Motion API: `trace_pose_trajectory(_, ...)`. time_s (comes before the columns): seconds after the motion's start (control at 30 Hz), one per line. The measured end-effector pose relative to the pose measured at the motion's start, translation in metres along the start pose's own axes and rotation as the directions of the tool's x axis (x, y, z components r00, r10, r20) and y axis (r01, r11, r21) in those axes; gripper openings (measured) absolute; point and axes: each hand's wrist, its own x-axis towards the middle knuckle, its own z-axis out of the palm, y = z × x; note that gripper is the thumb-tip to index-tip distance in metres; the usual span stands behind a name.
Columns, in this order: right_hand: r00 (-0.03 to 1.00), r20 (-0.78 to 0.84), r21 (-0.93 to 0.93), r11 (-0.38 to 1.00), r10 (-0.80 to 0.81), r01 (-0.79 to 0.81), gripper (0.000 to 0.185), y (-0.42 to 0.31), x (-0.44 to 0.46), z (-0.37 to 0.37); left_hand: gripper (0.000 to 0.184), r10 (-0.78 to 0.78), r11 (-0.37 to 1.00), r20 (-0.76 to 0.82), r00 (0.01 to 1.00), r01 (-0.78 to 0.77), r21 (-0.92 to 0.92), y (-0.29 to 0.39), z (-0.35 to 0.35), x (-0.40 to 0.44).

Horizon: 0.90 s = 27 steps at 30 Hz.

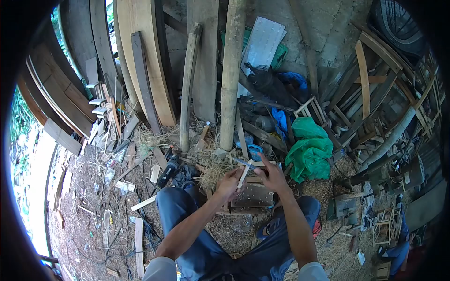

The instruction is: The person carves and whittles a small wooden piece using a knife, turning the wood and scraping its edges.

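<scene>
One pale stick (pixel 243 177) lies at the centre, between the hands and above a block (pixel 253 198), its far end slanting towards 1 o'clock. We see the left hand (pixel 228 184) closed on its lower part. In the right hand (pixel 275 178), at 3 o'clock of the stick, index finger and thumb stand wide apart; whether its other fingers grip anything, we cannot tell. A narrow grey strip (pixel 240 161) crosses the stick near its far end, pointing roughly to 10 o'clock.

For good control, we judge that the left hand should pinch the stick firmly, well below the crossing, so that it neither rolls nor tips. We would steady the wrists over the knees and set the strip square to the stick before pressing. Should the strip prove to be a blade, we would clear all fingertips from its path and use short, light strokes; should it be a marker or a gauge, a light touch would serve. Resting the stick's lower end on the block would curb any wobble.

We cannot identify the strip, nor see whether its near end is held or merely lies beside the right thumb. The left fingers hide the stick's lower part. Towards 10 o'clock, a drill-like tool (pixel 169 171) lies partly in shadow; the round lens border cuts off the outer scene.
</scene>
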Motion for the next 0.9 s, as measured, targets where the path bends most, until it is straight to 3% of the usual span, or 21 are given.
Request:
trace_pose_trajectory(0.07,0.999,0.049,-0.012,1.000,0.018,-0.017,0.064,0.003,0.000,-0.005,0.032,0.134,0.909,-0.140,0.981,-0.065,0.411,0.008,0.010,-0.001)
trace_pose_trajectory(0.1,0.992,0.104,0.151,0.985,0.065,-0.081,0.063,0.003,-0.001,-0.005,0.032,0.136,0.908,-0.142,0.980,-0.066,0.413,0.011,0.010,0.000)
trace_pose_trajectory(0.13,0.980,0.168,0.310,0.938,0.105,-0.154,0.062,0.002,-0.002,-0.001,0.034,0.276,0.833,-0.083,0.958,-0.195,0.517,0.012,0.010,0.000)
trace_pose_trajectory(0.17,0.979,0.172,0.316,0.935,0.109,-0.159,0.062,0.002,-0.004,0.004,0.036,0.399,0.733,-0.009,0.917,-0.313,0.604,0.012,0.009,-0.001)
trace_pose_trajectory(0.23,0.978,0.190,0.652,0.734,0.087,-0.192,0.059,0.002,-0.006,0.009,0.036,0.449,0.685,0.061,0.891,-0.388,0.616,0.011,0.005,0.003)
trace_pose_trajectory(0.27,0.978,0.190,0.649,0.736,0.089,-0.193,0.059,0.005,-0.005,0.012,0.037,0.505,0.628,0.132,0.853,-0.468,0.621,0.011,0.004,0.006)
trace_pose_trajectory(0.37,0.994,0.072,0.641,0.760,0.085,-0.112,0.059,0.006,-0.006,0.017,0.041,0.450,0.617,0.145,0.881,-0.424,0.663,0.018,0.009,-0.002)
trace_pose_trajectory(0.43,0.989,0.080,0.446,0.882,0.126,-0.149,0.061,-0.010,-0.006,0.004,0.043,0.435,0.614,0.160,0.886,-0.422,0.667,0.019,0.005,-0.001)
trace_pose_trajectory(0.47,0.989,0.080,0.447,0.882,0.125,-0.147,0.061,-0.012,-0.008,0.004,0.044,0.420,0.610,0.175,0.891,-0.419,0.673,0.020,0.003,-0.001)
trace_pose_trajectory(0.53,0.998,0.002,0.218,0.974,-0.059,0.057,0.065,-0.015,-0.011,0.005,0.045,0.402,0.620,0.193,0.895,-0.421,0.662,0.022,-0.002,-0.002)
trace_pose_trajectory(0.6,0.996,-0.017,0.195,0.976,-0.091,0.093,0.066,-0.019,-0.011,0.005,0.045,0.384,0.632,0.210,0.899,-0.422,0.650,0.022,-0.006,-0.001)
trace_pose_trajectory(0.67,0.993,-0.032,0.169,0.979,-0.114,0.118,0.068,-0.023,-0.015,0.001,0.046,0.280,0.765,0.204,0.938,-0.346,0.543,0.017,-0.008,0.001)
trace_pose_trajectory(0.77,0.991,-0.008,0.163,0.978,-0.132,0.131,0.067,-0.027,-0.014,-0.007,0.046,0.186,0.834,0.226,0.956,-0.275,0.478,0.017,-0.009,0.002)
trace_pose_trajectory(0.87,0.997,0.018,0.157,0.985,-0.081,0.077,0.068,-0.025,-0.014,-0.011,0.049,0.136,0.814,0.271,0.953,-0.263,0.518,0.022,-0.005,-0.001)
trace_pose_trajectory(0.9,0.990,-0.029,0.165,0.977,-0.135,0.138,0.069,-0.023,-0.012,-0.010,0.049,0.134,0.812,0.275,0.952,-0.265,0.521,0.024,-0.004,-0.001)
